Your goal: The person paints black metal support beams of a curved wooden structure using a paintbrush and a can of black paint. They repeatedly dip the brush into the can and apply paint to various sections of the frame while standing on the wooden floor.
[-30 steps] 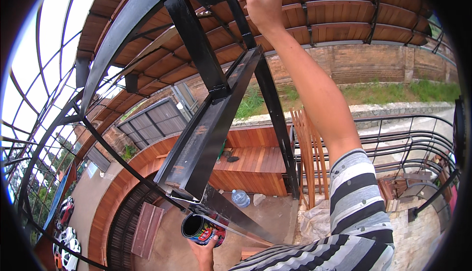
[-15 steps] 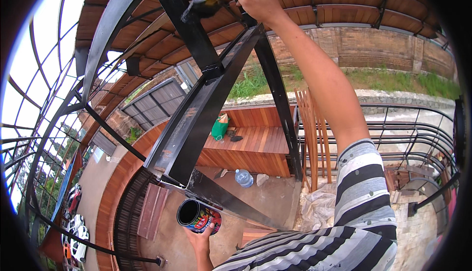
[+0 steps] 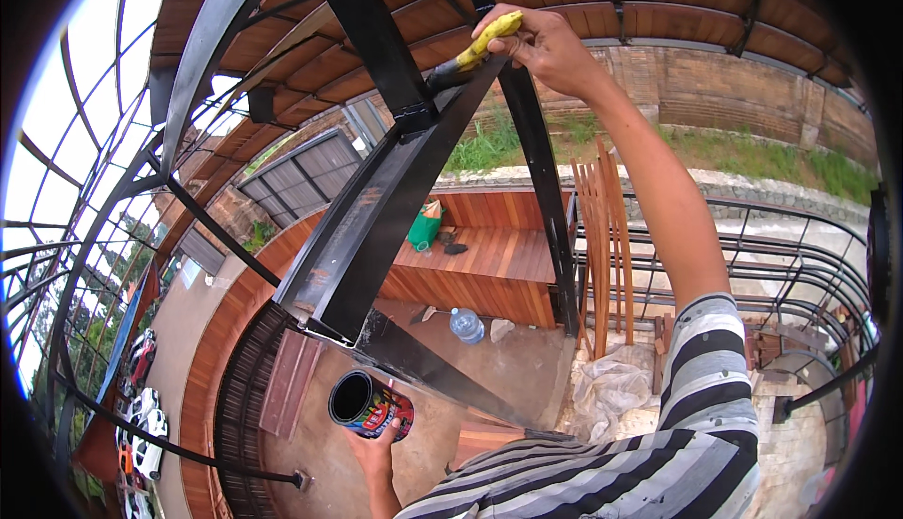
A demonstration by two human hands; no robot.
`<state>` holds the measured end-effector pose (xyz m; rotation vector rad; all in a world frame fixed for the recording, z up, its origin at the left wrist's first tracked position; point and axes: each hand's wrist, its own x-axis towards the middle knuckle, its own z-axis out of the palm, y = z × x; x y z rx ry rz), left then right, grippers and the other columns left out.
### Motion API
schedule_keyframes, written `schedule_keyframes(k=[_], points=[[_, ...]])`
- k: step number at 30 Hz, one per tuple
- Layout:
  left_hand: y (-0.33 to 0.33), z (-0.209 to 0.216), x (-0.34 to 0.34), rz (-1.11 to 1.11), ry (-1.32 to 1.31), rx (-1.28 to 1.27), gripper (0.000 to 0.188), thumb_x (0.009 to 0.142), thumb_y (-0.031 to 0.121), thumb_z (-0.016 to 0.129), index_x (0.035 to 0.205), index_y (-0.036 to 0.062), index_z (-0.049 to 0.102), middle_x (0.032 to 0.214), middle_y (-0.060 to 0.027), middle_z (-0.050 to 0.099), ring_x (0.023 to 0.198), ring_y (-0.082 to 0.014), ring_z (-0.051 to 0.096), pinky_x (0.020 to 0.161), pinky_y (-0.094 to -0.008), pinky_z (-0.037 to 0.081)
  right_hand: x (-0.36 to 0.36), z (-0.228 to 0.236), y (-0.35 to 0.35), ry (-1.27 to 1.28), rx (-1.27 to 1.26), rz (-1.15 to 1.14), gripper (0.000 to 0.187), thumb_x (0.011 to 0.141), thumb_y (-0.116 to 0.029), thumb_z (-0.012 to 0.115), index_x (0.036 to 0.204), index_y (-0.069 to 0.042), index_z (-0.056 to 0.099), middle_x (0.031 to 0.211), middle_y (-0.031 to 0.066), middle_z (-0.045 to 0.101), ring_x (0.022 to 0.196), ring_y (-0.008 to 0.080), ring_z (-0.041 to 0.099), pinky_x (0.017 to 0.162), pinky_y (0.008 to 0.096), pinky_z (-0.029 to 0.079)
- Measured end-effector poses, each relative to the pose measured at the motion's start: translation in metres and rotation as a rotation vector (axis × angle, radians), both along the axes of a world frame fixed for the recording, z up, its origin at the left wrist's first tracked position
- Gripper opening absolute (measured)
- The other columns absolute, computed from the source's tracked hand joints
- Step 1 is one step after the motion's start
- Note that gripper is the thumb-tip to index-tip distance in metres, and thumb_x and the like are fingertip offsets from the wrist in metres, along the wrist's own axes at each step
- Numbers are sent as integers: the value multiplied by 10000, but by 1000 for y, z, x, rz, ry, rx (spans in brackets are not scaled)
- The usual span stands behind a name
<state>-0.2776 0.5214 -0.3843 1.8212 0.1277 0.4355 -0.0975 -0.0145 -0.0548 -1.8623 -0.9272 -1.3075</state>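
My right hand (image 3: 538, 47) is raised and closed round the yellow handle of a paintbrush (image 3: 488, 41). Its dark bristles rest against the black steel beam (image 3: 400, 201), close to where an upright post (image 3: 369, 34) joins it. Some of the bristles are hidden behind the beam's edge. Lower down, my left hand (image 3: 375, 451) grips a paint can (image 3: 372, 406) from beneath and the side. The can has no lid on, its inside looks black, and its label is colourful. Brownish bare patches show on the near part of the beam.
Below stands a wooden bench (image 3: 480, 257) with a green bag (image 3: 425, 227) on it. A clear water jug (image 3: 467, 325) sits on the floor. Wooden strips (image 3: 604, 251) lean by the black railing (image 3: 767, 237). Plastic sheeting (image 3: 611, 389) lies near them. Parked cars (image 3: 146, 434) are far below left.
My right hand has brought the brush down from the upright post to the beam beside its foot. The can in my left hand has shifted slightly left and up.
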Motion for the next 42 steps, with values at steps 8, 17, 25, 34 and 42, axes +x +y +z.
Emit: schedule_keyframes(k=[8,17,25,34,42], points=[[-1,1,5,26,-17,48,960,694,108,937,1508,47,432,1348,-132,611,1221,-250,624,1097,-402,490,20,35,11,-115,266,-26,194,1033,-225,723,1182,-103,748,1028,-3,750,873,84,682,710,262,554],[22,-23,10,68,33,-34,1040,653,122,969,1519,25,401,1377,-166,598,1231,-273,621,1084,-400,494,-35,-7,59,-147,-174,-225,177,975,-176,758,1120,-77,736,1004,69,771,881,242,735,763,355,577],[7,-21,25,4,-25,-161,1061,648,67,965,1535,42,383,1385,-157,588,1240,-268,615,1088,-392,495,-42,134,89,-683,-143,-349,88,1074,-116,640,1097,-112,725,996,79,766,845,266,752,745,295,581],[5,-36,31,17,-36,-241,1083,627,93,968,1537,37,383,1381,-155,596,1236,-263,617,1094,-389,499,-63,25,125,-280,-559,-372,217,844,-179,850,996,-104,714,902,52,755,783,251,758,614,336,557],[10,-15,27,13,-61,-215,1034,646,168,980,1497,27,411,1371,-147,624,1231,-260,640,1070,-390,525,-103,67,111,-544,81,-261,216,1049,-121,692,1202,29,717,1024,105,764,796,144,696,669,272,537]])
